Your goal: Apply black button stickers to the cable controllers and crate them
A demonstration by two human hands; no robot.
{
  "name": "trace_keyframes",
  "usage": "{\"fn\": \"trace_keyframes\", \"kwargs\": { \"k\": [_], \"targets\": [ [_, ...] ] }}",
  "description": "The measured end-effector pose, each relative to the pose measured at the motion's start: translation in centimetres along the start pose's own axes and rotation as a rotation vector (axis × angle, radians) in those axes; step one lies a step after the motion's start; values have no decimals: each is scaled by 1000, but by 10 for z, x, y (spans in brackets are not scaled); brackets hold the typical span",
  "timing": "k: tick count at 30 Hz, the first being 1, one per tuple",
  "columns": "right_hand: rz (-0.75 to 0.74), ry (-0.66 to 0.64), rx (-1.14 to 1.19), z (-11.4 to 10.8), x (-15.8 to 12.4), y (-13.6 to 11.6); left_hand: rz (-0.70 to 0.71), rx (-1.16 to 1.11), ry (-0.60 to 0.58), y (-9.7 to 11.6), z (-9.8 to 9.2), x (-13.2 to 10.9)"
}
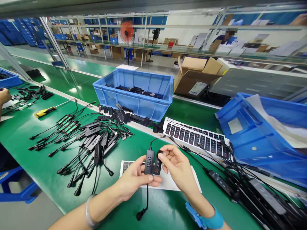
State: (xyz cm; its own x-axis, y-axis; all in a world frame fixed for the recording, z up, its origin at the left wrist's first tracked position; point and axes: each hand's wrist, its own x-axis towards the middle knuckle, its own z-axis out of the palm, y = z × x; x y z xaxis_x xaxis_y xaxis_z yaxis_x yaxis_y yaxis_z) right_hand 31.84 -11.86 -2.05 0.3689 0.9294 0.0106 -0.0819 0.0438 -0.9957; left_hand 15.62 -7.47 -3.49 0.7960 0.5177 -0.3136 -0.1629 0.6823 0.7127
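My left hand grips a black inline cable controller with several oval slots in its face, its cords running out at both ends. A connector dangles from its lower cord. Between the thumb and fingers of my right hand is a black label with small printed icons, held right beside the controller. Under both hands lies a white label sheet, partly covered by them. Further back rests a stack of sheets with rows of the same black labels.
Slotted controllers with cables pile up on the left, near green circuit boards and a yellow screwdriver. A blue bin holds black parts. Finished-looking controllers and another blue bin stand right. Another person's hand shows far left.
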Motion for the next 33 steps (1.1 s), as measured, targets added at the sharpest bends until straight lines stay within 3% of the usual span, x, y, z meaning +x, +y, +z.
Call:
{"fn": "trace_keyframes", "kwargs": {
  "k": [10,33],
  "targets": [
    [84,-20,-3,8,-7,8,29,-14,-101,-7,3,-4],
    [75,-7,-72,10,-10,9,-10,8,-57,-5,6,-5]
  ]
}}
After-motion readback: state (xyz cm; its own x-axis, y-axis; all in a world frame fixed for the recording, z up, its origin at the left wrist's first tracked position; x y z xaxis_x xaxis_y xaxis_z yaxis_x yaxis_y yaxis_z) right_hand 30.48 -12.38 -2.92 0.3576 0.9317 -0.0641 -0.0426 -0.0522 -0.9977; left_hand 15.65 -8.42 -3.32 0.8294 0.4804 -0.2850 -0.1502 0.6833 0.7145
